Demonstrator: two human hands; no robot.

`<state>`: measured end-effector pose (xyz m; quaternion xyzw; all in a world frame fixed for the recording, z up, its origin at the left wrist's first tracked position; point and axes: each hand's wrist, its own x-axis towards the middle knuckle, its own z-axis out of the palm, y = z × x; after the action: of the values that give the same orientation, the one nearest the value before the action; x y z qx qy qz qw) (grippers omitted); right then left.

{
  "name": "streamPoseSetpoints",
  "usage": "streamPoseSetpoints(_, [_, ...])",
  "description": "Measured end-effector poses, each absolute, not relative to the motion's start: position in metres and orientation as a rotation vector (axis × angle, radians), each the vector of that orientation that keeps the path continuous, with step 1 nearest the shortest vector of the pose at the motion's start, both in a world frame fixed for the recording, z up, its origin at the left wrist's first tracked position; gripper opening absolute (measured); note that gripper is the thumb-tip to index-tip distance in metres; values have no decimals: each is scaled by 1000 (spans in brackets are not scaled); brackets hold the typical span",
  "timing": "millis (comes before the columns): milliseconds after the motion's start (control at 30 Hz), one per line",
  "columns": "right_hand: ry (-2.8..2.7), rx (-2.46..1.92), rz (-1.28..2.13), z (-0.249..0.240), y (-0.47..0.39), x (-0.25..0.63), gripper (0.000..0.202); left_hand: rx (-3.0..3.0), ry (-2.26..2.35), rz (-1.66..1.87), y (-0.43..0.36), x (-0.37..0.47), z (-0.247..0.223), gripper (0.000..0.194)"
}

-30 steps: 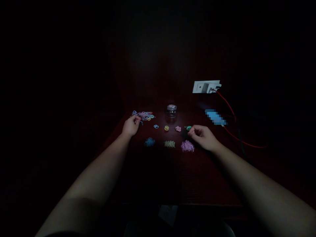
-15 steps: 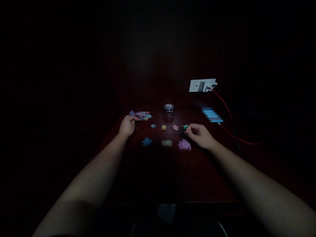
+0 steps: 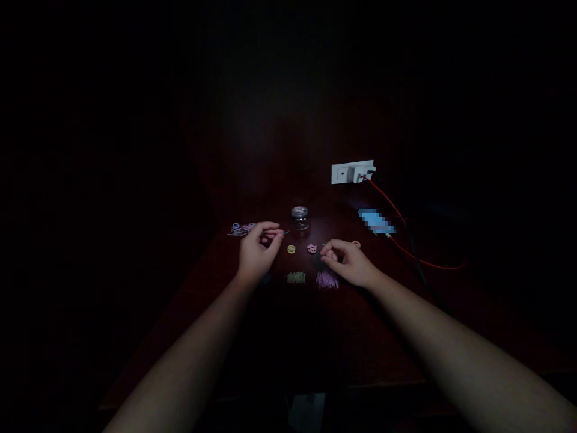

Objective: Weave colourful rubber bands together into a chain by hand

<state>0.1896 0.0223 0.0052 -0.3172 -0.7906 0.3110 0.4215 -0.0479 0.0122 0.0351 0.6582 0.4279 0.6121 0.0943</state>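
On the dark worktop (image 3: 351,343), at far left, lies one mixed heap of small elastic bands (image 3: 242,228), blue, lilac and pale strands among them, partly covered by the left hand (image 3: 259,252). This hand is half curled, thumb and fingertips close together; a thin dark strand (image 3: 286,232) shows just beyond the tips, but whether it is gripped cannot be told. Beneath the wrist, one blue pile (image 3: 265,279) is mostly hidden. Next, nearer the wearer, comes one yellow-green pile (image 3: 296,278), with one small yellow cluster (image 3: 291,248) beyond it. Behind this cluster stands one clear lidded jar (image 3: 300,220), upright; the pattern on its lid is too small to read. One pink cluster (image 3: 311,248) follows, then one purple pile (image 3: 327,279) nearer the wearer. A green band (image 3: 323,245) shows in part at the fingertips of the right hand (image 3: 347,261), which is curled with thumb and fingers drawn together; whether it grips anything cannot be told. Just beyond its back lies one orange band (image 3: 356,244), partly hidden. On the wall are one white socket plate (image 3: 341,174) and one white charger (image 3: 359,175), with a red cable (image 3: 383,195) leading off. At right lie one flat blue pixelated object (image 3: 376,221), a red lead at its near end, and one dark cable (image 3: 412,246).
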Motion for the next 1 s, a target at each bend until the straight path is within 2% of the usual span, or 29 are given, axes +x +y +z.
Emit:
streamPoseSetpoints(133, [-1933,-729,746,11,16,187,26,1964,1177,1717,-5,1,37,22])
streamPoseSetpoints(233, [-1877,-719,748,17,12,187,23,1988,1213,1708,-9,13,30,22])
streamPoseSetpoints(467, [-1912,-729,707,21,8,187,20,2226,1261,1606,-11,3,17,20])
streamPoseSetpoints(1000, [-2013,-774,646,18,10,187,20,2315,1204,1565,-9,0,14,15])
